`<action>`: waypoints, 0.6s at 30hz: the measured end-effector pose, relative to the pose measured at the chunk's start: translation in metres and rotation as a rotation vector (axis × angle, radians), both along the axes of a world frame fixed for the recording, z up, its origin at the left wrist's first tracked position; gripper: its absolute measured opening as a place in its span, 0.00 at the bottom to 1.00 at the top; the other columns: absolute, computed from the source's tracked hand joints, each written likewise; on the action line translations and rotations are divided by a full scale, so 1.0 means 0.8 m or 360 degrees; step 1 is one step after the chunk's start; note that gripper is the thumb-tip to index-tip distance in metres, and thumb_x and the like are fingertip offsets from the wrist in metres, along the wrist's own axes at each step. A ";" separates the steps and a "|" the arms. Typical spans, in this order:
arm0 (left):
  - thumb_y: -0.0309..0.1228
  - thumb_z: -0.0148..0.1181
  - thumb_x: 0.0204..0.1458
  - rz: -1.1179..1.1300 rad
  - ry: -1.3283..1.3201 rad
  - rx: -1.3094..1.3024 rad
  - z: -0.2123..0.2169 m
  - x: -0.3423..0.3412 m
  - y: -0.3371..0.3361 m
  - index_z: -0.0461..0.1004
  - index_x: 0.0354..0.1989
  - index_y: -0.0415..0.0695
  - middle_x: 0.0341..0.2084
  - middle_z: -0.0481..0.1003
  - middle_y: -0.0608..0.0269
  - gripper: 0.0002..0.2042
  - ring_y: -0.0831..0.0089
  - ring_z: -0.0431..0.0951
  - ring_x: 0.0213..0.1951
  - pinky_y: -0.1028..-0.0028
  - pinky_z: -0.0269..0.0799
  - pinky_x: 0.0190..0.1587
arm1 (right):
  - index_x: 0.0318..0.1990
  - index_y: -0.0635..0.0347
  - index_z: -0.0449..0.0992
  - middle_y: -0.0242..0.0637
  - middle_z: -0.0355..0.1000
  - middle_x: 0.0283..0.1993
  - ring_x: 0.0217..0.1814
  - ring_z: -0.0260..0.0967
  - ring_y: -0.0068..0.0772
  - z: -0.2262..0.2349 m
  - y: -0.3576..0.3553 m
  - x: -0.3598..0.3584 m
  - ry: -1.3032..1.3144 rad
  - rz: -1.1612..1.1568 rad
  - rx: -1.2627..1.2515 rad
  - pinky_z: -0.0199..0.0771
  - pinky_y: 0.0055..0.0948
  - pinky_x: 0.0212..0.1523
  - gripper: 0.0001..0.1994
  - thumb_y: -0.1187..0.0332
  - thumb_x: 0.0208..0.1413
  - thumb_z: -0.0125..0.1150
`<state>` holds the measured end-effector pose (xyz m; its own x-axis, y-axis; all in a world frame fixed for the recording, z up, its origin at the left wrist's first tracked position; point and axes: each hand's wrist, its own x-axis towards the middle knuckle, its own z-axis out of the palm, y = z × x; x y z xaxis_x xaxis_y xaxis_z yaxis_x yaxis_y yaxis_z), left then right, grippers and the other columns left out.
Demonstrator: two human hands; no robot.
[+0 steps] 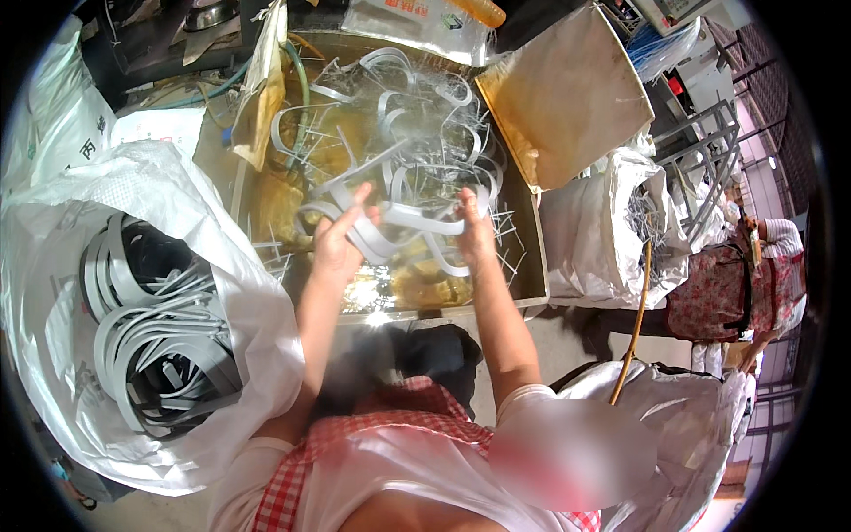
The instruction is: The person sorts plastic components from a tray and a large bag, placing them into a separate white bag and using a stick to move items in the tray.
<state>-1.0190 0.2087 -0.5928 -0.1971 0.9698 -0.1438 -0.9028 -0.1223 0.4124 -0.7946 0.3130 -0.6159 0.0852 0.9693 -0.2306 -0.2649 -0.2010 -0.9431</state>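
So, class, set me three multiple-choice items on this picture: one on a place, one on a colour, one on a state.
1. Where does the open white sack of grey strips lie?
A. on the person's left
B. on the person's right
C. inside the tray

2. What colour are the curved plastic strips held between the hands?
A. red
B. light grey
C. green

3. How do the hands stand?
A. both rest in the lap
B. both raised over the metal tray, gripping strips
C. one holds a hose

Key:
1 A, the sack fills the left side of the head view.
2 B, the strips look pale grey.
3 B, the left hand and right hand each close on the strips above the tray.
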 end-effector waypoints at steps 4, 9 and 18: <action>0.27 0.51 0.52 0.0136 0.0103 -0.0091 -0.005 -0.033 0.000 0.62 0.49 0.41 0.41 0.71 0.54 0.15 0.74 0.71 0.34 0.74 0.69 0.36 | 0.47 0.59 0.71 0.28 0.67 0.29 0.27 0.62 0.18 0.045 0.026 0.059 -0.0906 0.0406 0.0379 0.63 0.20 0.29 0.17 0.66 0.50 0.61; 0.24 0.50 0.51 -0.0068 0.0638 0.0092 0.010 -0.026 -0.003 0.58 0.52 0.40 0.32 0.73 0.53 0.18 0.76 0.71 0.27 0.79 0.67 0.29 | 0.41 0.56 0.76 0.32 0.75 0.29 0.28 0.66 0.22 0.133 0.018 0.041 -0.2001 0.1969 0.0519 0.66 0.24 0.30 0.15 0.66 0.43 0.67; 0.24 0.59 0.42 -0.0826 0.1553 0.0005 0.001 0.018 -0.019 0.66 0.44 0.34 0.35 0.73 0.52 0.19 0.68 0.74 0.38 0.70 0.71 0.43 | 0.40 0.58 0.76 0.40 0.74 0.37 0.39 0.70 0.36 0.145 0.018 -0.076 -0.1623 0.2233 0.0705 0.68 0.30 0.40 0.24 0.60 0.31 0.71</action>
